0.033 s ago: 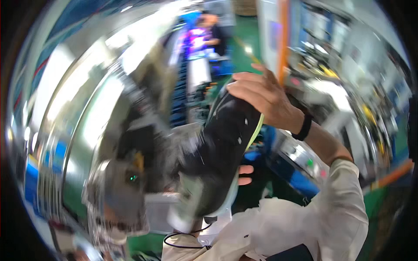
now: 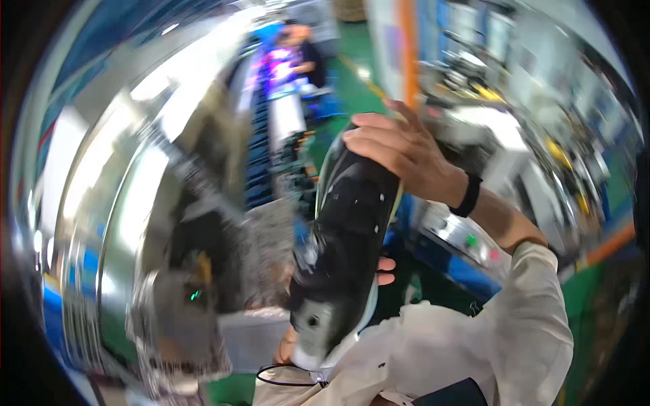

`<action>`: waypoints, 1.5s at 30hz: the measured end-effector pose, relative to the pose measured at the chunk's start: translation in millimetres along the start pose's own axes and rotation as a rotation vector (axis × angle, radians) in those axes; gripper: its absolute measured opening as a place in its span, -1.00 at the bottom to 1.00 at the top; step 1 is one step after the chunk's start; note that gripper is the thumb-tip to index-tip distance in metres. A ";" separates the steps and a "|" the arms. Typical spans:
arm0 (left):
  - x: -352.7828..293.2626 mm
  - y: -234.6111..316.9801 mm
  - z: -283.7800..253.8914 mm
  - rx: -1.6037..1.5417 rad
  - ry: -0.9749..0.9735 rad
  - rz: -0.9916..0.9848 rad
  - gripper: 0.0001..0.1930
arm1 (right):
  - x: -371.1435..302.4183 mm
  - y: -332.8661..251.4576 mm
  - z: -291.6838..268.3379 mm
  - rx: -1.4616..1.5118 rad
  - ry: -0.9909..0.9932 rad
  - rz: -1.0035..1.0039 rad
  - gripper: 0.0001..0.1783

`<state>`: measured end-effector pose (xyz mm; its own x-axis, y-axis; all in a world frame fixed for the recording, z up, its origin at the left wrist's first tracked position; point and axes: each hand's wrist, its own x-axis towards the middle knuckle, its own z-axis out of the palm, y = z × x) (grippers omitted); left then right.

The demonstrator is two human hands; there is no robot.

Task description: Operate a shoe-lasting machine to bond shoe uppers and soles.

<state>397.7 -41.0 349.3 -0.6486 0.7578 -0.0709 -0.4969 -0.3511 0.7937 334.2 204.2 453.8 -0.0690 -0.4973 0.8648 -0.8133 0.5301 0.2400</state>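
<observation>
A long black shoe (image 2: 352,216) with pale green-yellow edging lies slantwise in front of me. Its near end is grey-green and has a dark hole in it. Over the far end, my right hand (image 2: 413,152) is wrapped, fingers across the top, with a black band on the wrist. From underneath, my left hand (image 2: 386,271) supports the shoe; only its fingertips at the right side and a part near the wrist show. The shoe's body hides the rest of that hand.
To the left stands a large metal machine (image 2: 128,203), with a clear-walled box (image 2: 179,318) bearing a green display at its near end. A conveyor line (image 2: 257,149) runs away ahead, where another person (image 2: 301,57) works. Equipment (image 2: 453,237) with a green button stands at right.
The surroundings have shifted left in view. The shoe's near end has swung right and down, so it lies more upright in the picture. Both hands keep their hold.
</observation>
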 end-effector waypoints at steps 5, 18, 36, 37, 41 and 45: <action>124.1 -84.7 47.8 -0.241 -0.204 -0.074 -0.26 | -156.4 -24.6 -151.7 -0.120 -0.241 0.957 0.03; 451.1 -262.8 231.8 0.610 -0.241 0.019 -0.21 | -407.3 -36.3 -343.0 -0.187 0.932 1.688 -0.38; 634.9 -281.3 147.6 0.149 0.060 -0.385 -0.70 | -463.9 170.1 -464.0 -0.894 0.083 1.706 -0.55; 609.8 -266.0 135.4 -0.031 -0.040 -0.433 -0.68 | -466.2 204.7 -462.3 -0.892 -0.107 1.887 -0.51; 491.6 -180.6 91.2 1.114 -0.441 0.408 -0.50 | -478.9 296.5 -395.2 -0.611 -0.294 2.027 -0.33; 401.3 -106.6 75.8 0.684 0.009 -0.116 -0.55 | -491.8 328.2 -306.9 -0.698 -0.477 2.076 -0.31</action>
<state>234.1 342.3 282.0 -0.6194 0.7640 -0.1807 -0.0898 0.1597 0.9831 278.6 833.5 242.5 -0.4713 0.8792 -0.0694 0.8142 0.4035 -0.4175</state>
